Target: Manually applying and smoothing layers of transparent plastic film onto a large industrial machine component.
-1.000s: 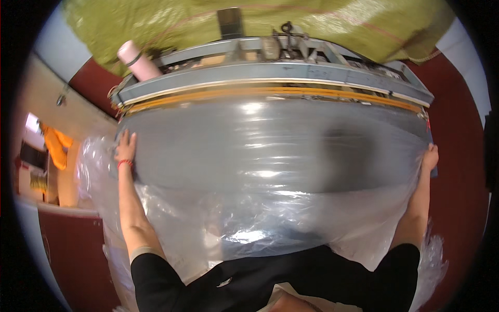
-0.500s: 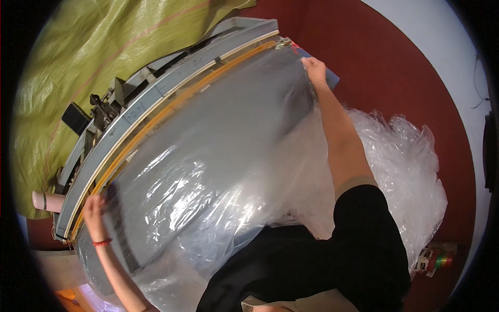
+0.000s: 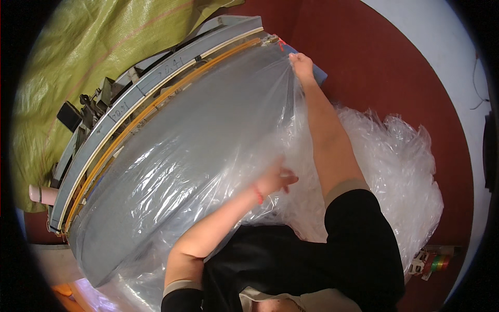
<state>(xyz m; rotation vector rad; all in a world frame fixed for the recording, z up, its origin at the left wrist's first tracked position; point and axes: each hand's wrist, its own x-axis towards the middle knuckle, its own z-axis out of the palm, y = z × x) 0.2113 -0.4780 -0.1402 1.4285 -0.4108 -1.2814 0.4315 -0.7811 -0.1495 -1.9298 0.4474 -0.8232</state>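
Note:
A broad sheet of clear plastic film [image 3: 171, 156] lies spread over a grey work surface, wrinkled and shiny toward me. My right hand [image 3: 301, 66], arm stretched out, pinches the film at its far right corner, and creases fan out from the grip. Above the film's near right part is my left hand [image 3: 278, 178], slightly smeared by motion, fingers apart and holding nothing; a red bracelet is on its wrist. Along the far side of the film runs a long grey metal bar [image 3: 122, 109] with handwritten marks and an orange strip [image 3: 156, 104] beside it.
A big heap of crumpled clear film [image 3: 390, 171] lies at my right. Yellow-green woven sheeting [image 3: 104, 47] covers the area behind the bar. A pink cylinder [image 3: 44, 195] sticks out at the bar's left end. Rolls of coloured tape [image 3: 439, 262] lie at lower right on the dark red floor.
My left hand has swung from the bar's left end across to the right, over the film. My right hand still grips the corner and has shifted slightly left.

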